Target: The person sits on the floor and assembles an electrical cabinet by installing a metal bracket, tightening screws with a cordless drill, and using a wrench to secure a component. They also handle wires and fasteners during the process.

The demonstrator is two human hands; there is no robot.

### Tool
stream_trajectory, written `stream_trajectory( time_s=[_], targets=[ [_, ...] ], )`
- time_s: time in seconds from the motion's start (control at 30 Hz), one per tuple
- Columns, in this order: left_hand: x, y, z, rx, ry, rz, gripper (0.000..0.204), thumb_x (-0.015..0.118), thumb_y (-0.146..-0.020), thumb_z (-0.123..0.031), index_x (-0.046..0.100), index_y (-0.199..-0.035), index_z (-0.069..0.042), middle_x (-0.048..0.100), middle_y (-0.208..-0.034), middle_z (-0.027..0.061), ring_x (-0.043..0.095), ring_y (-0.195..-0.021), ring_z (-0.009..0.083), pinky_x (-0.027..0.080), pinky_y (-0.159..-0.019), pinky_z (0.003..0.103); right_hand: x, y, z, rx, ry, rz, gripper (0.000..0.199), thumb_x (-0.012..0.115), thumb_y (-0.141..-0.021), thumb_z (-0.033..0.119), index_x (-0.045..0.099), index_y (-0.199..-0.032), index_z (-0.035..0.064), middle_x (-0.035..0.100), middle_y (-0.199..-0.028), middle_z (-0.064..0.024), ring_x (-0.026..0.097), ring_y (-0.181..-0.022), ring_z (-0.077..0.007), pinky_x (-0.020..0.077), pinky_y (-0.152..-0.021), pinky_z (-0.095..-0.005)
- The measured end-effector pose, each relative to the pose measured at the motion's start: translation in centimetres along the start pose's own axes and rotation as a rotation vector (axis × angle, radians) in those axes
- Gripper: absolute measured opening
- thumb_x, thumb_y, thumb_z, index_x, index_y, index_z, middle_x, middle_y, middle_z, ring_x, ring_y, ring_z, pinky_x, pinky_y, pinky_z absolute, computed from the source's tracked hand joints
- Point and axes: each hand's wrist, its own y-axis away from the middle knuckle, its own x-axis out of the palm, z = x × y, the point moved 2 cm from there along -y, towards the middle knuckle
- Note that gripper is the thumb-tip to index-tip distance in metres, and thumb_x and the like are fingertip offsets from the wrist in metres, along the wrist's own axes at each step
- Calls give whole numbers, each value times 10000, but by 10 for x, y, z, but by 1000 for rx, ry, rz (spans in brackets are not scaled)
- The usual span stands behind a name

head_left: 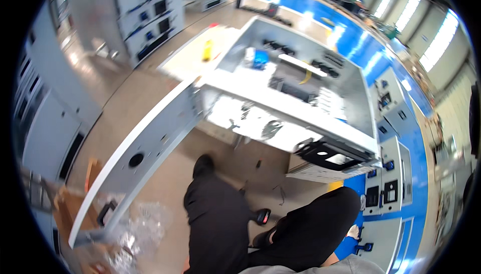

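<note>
Right hand was seen only in part, beyond the right knee, just left of the near panel, one of three grey panels counted on the right. Could not tell whether it gripped anything. Left hand was outside the view; state could not be told. Ahead stood one cabinet, one door swung out left. One black frame sat at its near right; one blue item lay inside.
</note>
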Motion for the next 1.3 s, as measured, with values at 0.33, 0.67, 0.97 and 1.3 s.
stream_trajectory(
  time_s=[0.33, 0.67, 0.97, 1.3],
  targets=[
    [-75, -22, -156, 287, -76, -105, 545, 596, -936, -477, 688, -1144, 19, 685, -1147, 238, 643, -1121, 361, 467, -982, 442, -110, 66, 127, -426, -338, -334, 115, 569, -983, 82, 655, -984, 7, 610, -822, -44, 588, -766, -116, 479, -703, -263],
    [-122, 24, -291, 821, 441, -164, 586, 566, -961, -490, 648, -1228, 26, 665, -1241, 196, 607, -1199, 302, 424, -1058, 396, -53, 88, 530, -1217, 303, 200, 165, 678, -882, 108, 668, -1015, 11, 640, -939, -107, 639, -881, -231, 500, -815, -344],
    [-162, 218, -360, 1340, 789, -66, 616, 680, -843, -447, 624, -1277, -13, 620, -1333, 162, 527, -1309, 314, 327, -1159, 464, 185, -32, 644, -1443, 1208, 594, 183, 699, -896, 215, 763, -1052, 143, 723, -982, -52, 629, -1085, -244, 415, -996, -421],
    [-140, 310, -403, 1657, -294, -583, 168, 757, -807, -211, 738, -963, -153, 706, -1055, 5, 640, -1135, 192, 286, -1167, 509, 293, -64, 599, -1232, 1410, 781, 243, 656, -881, 206, 776, -1029, 56, 755, -1010, -193, 725, -965, -377, 554, -867, -518]
  ],
)
